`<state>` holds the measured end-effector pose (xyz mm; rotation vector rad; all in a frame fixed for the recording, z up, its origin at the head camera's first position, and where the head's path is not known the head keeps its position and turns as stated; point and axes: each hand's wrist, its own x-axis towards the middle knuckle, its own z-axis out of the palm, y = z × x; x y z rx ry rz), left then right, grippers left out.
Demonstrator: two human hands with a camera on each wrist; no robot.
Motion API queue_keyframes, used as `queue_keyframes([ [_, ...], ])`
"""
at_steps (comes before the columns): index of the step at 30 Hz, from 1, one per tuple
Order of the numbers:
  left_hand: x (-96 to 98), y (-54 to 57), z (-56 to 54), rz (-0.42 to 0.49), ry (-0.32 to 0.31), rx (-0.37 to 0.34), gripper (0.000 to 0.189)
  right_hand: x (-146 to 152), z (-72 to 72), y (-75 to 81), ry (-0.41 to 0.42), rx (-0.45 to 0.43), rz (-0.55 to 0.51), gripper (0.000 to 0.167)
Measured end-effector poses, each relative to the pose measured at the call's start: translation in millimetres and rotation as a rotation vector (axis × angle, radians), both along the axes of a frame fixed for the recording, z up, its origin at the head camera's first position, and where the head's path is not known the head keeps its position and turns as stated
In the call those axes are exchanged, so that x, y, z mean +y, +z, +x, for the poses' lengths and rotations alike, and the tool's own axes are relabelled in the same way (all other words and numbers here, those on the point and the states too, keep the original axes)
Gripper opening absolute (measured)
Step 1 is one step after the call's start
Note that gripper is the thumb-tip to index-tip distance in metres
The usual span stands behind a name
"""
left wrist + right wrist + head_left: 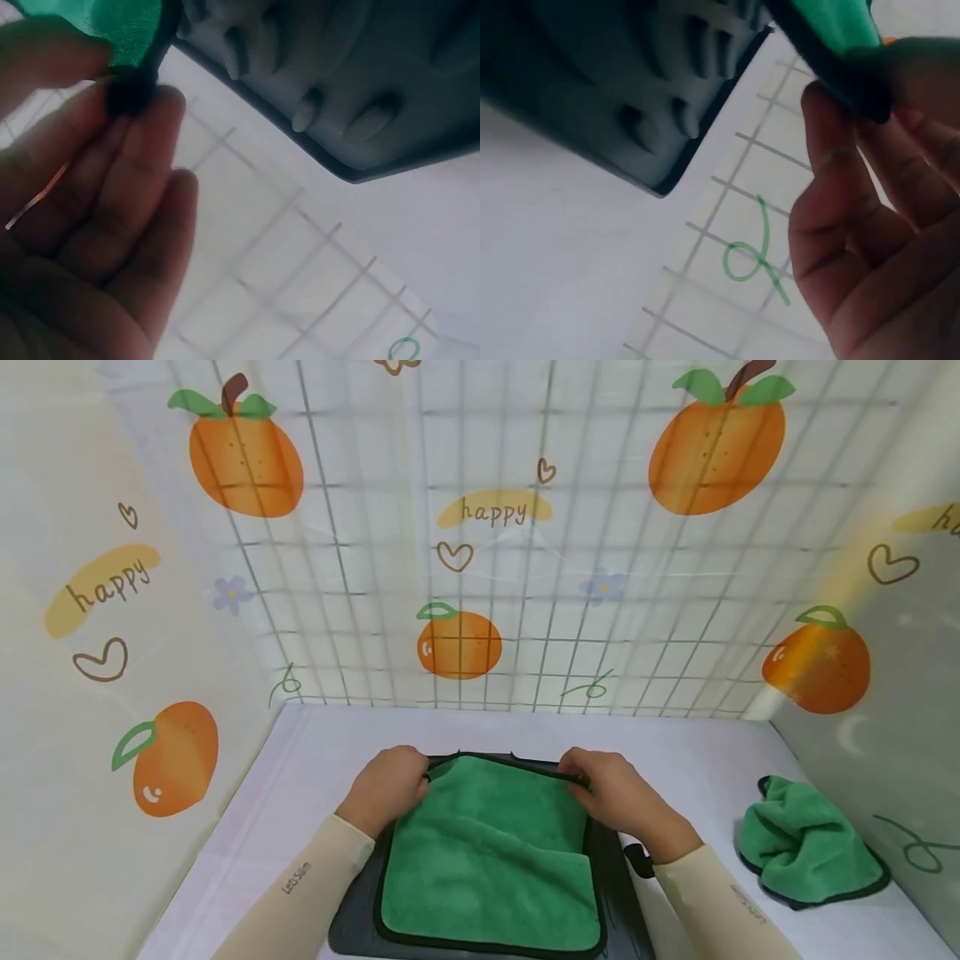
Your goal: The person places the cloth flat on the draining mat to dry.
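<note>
- The green cloth (487, 893) with the black edge was over the dark tray (352, 914). Its near part seemed to lie on the tray, and its far edge was held up by two hands.
- A bend ran across the middle of the cloth, with a soft fold on the right side. To do this well, the cloth likely needed a gentle, even pull, so that the bend could go flat.
- The left hand (386, 789) pinched the far left corner between thumb and fingers.
- The right hand (622, 797) pinched the far right corner in the same way. It seemed best to keep both hands level, because one hand going higher might make the cloth crooked.
- A small pinch right at the corners looked like a good way to hold it. A loose pinch could let a corner slip.
- The tray had raised bumps, seen in both wrist views. The cloth could rub on them, so slow hands seemed wise.
- A small black thing (640, 860) sat just beside the right wrist, partly hidden. I could not tell what it was.
- Another green cloth (806, 843) lay crumpled to the right, well apart from the tray.
- Everything sat on a white table (247, 827). Behind it hung a sheet with oranges (75, 760).
</note>
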<state>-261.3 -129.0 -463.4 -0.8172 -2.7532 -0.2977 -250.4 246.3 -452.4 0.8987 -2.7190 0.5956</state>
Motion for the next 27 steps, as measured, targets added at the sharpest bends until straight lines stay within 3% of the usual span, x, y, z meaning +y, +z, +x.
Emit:
queue_keyframes([
  [4,-2.8,-2.0,-0.1,-0.039,0.072,-0.002,0.037,-0.6,-9.3,-2.0,-0.029,-0.017,0.029,0.022],
  [12,-4.8,-5.7,-1.2,-0.135,0.123,0.051,0.031,-2.5,-26.5,-7.9,-0.113,-0.073,0.145,0.016],
  [27,-7.6,-6.5,-4.7,-0.228,0.221,-0.055,0.013,-4.8,-40.3,-22.2,-0.181,-0.074,0.104,0.009],
])
